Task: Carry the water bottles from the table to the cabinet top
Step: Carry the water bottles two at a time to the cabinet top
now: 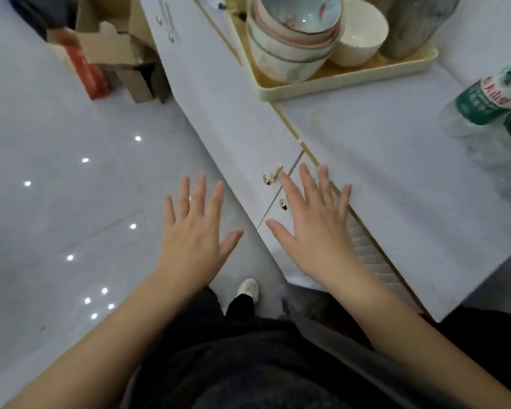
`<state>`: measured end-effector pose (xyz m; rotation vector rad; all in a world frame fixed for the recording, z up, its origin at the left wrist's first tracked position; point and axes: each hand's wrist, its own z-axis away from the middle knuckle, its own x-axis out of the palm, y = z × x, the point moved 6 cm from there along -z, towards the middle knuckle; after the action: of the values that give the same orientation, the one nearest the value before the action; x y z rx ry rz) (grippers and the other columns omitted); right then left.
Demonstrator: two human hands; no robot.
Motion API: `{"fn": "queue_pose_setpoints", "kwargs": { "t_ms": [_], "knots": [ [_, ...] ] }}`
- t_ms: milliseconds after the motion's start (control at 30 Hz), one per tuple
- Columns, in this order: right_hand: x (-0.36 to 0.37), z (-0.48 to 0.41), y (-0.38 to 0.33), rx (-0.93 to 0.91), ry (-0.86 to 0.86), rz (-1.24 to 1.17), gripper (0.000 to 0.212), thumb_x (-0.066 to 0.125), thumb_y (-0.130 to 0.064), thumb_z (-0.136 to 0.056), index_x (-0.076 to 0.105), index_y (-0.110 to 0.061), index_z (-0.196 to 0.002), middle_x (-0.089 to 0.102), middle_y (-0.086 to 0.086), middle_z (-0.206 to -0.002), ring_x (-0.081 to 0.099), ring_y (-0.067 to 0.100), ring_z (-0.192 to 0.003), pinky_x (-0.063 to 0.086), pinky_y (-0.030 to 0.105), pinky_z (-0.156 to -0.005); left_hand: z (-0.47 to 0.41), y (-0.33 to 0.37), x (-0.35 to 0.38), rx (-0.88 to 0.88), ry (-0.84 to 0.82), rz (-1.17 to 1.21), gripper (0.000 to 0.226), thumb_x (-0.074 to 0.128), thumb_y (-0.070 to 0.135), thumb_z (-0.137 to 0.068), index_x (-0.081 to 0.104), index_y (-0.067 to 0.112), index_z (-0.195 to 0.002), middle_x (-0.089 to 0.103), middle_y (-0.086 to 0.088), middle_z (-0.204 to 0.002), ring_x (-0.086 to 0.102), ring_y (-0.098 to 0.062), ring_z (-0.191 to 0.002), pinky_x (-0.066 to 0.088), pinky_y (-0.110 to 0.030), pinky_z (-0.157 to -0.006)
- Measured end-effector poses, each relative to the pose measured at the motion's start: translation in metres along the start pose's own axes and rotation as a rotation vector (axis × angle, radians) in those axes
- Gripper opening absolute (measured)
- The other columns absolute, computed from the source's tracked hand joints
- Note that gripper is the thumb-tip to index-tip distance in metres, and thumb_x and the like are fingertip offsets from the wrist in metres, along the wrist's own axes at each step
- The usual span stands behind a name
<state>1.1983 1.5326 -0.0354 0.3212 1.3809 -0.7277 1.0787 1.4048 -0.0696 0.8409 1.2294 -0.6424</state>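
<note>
Both hands are hanging empty with fingers spread wide: the left hand over the floor, the right hand over the cabinet top edge. Several water bottles are standing roughly upright at that surface's right edge, blurred, green labels showing.

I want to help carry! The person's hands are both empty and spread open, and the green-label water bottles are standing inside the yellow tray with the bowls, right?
Not quite. In the head view the water bottles stand outside the tray, to its right on the white top. Left hand and right hand are empty.
</note>
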Motion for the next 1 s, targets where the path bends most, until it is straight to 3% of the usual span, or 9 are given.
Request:
{"fn": "queue_pose_setpoints", "kwargs": {
  "t_ms": [133, 267, 467, 733, 833, 900, 1000],
  "knots": [
    [0.031, -0.01, -0.045, -0.139, -0.136, 0.09, 0.074, 0.04, -0.052, -0.097, 0.006, -0.025, -0.156, -0.009, 0.011, -0.164, -0.017, 0.036, -0.149, -0.012, 0.057, -0.116, 0.045, -0.051, 0.018, -0.231, -0.081, 0.015, 0.081, 0.028, 0.062, -0.088, 0.033, 0.008, -0.148, 0.026, -0.022, -0.156, 0.017, -0.044, -0.145, 0.018, -0.064, -0.111],
    [0.073, -0.016, -0.098, -0.299, -0.316, 0.184, 0.075, 0.038, -0.053, -0.098, 0.0, -0.026, -0.156, -0.012, 0.011, -0.164, -0.019, 0.037, -0.148, -0.01, 0.06, -0.116, 0.086, -0.095, 0.035, -0.471, -0.185, 0.092, 0.08, 0.034, 0.06, -0.092, 0.014, 0.014, -0.154, 0.004, -0.015, -0.162, -0.005, -0.035, -0.149, 0.004, -0.058, -0.116],
    [0.129, -0.019, -0.183, -0.466, -0.51, 0.326, 0.076, 0.037, -0.057, -0.097, -0.001, -0.029, -0.156, -0.012, 0.009, -0.164, -0.018, 0.036, -0.148, -0.008, 0.063, -0.115, 0.137, -0.155, 0.051, -0.66, -0.287, 0.197, 0.076, 0.032, 0.06, -0.095, 0.009, 0.018, -0.154, 0.001, -0.011, -0.162, -0.008, -0.032, -0.149, 0.002, -0.057, -0.116],
    [0.167, -0.012, -0.294, -0.583, -0.599, 0.422, 0.075, 0.034, -0.06, -0.097, -0.002, -0.032, -0.156, -0.01, 0.007, -0.165, -0.019, 0.034, -0.149, -0.009, 0.063, -0.115, 0.195, -0.232, 0.053, -0.79, -0.328, 0.296, 0.075, 0.031, 0.06, -0.096, 0.005, 0.021, -0.154, 0.0, -0.009, -0.163, -0.008, -0.031, -0.149, 0.002, -0.059, -0.116],
    [0.16, -0.021, -0.304, -0.538, -0.629, 0.403, 0.075, 0.034, -0.061, -0.097, -0.002, -0.033, -0.156, -0.01, 0.007, -0.165, -0.018, 0.034, -0.149, -0.01, 0.063, -0.115, 0.187, -0.244, 0.044, -0.79, -0.332, 0.289, 0.075, 0.031, 0.061, -0.095, 0.007, 0.021, -0.154, 0.003, -0.01, -0.162, -0.005, -0.032, -0.149, 0.004, -0.059, -0.116],
    [0.198, 0.002, -0.396, -0.795, -0.668, 0.5, 0.075, 0.034, -0.061, -0.097, -0.003, -0.033, -0.156, -0.009, 0.007, -0.165, -0.017, 0.034, -0.149, -0.009, 0.063, -0.115, 0.262, -0.299, 0.05, -1.078, -0.284, 0.391, 0.075, 0.032, 0.06, -0.095, 0.008, 0.021, -0.154, 0.004, -0.01, -0.162, -0.004, -0.032, -0.149, 0.005, -0.06, -0.116],
    [0.194, -0.008, -0.408, -0.798, -0.673, 0.548, 0.074, 0.033, -0.061, -0.097, -0.002, -0.033, -0.156, -0.009, 0.007, -0.165, -0.016, 0.034, -0.149, -0.006, 0.063, -0.116, 0.258, -0.305, 0.048, -1.051, -0.279, 0.402, 0.074, 0.03, 0.061, -0.095, 0.007, 0.021, -0.154, 0.005, -0.011, -0.162, -0.004, -0.032, -0.149, 0.004, -0.059, -0.116]
  ]
}}
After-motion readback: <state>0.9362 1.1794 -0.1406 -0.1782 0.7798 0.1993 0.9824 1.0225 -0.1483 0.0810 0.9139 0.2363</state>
